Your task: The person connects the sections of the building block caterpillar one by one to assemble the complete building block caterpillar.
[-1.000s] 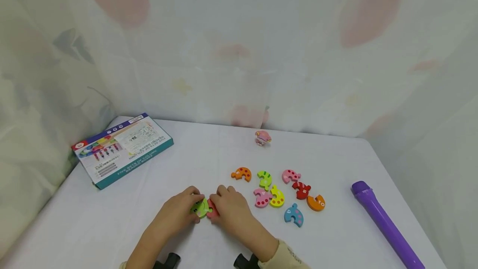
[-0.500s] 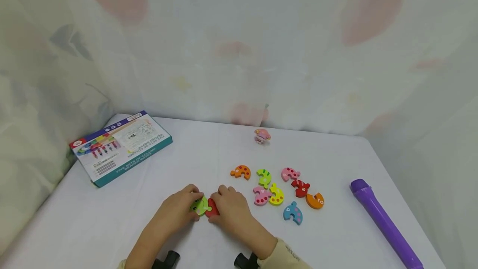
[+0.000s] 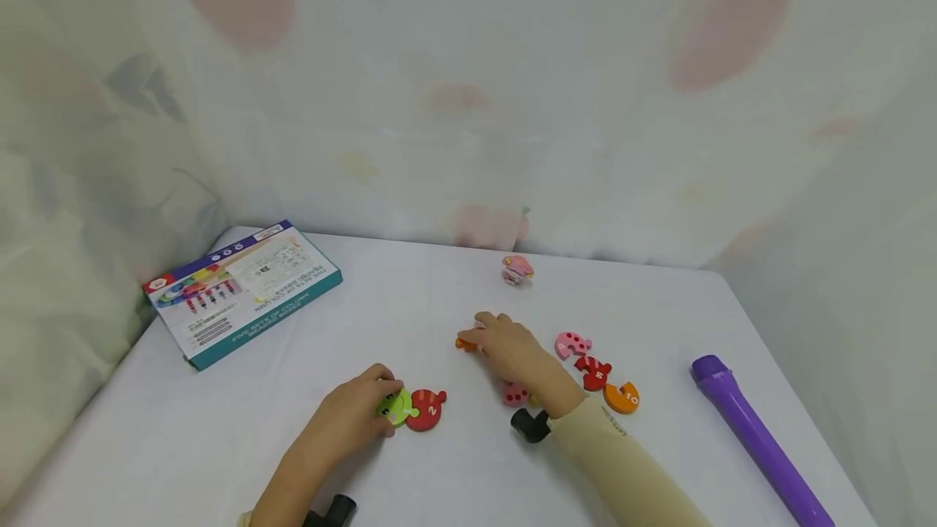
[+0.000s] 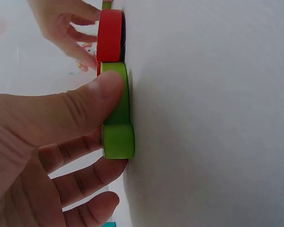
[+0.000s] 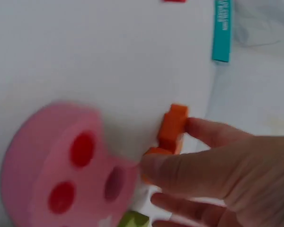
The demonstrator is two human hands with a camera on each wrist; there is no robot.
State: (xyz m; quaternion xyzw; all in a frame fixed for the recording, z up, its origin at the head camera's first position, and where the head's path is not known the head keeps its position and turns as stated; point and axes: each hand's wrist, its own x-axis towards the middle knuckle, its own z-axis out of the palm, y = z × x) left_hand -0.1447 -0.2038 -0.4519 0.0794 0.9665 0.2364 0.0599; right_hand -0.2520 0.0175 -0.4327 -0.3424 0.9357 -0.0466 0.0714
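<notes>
Green piece (image 4: pixel 118 141) pinched in left hand (image 3: pixel 353 411); orange piece (image 5: pixel 172 128) apparently pinched in right hand (image 3: pixel 512 353).

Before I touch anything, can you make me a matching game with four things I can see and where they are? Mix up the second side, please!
Things:
1. Green smiling puzzle piece
2. Red puzzle piece marked 2
3. Printed cardboard box
4. Purple stick

Places:
A. Along the right side of the white-covered table, as the head view shows it
B. Held in the left grip
C. At the far left of the table in that view
D. Right against the green piece, with no grip on it

Right pairs: 1-B, 2-D, 3-C, 4-A
</notes>
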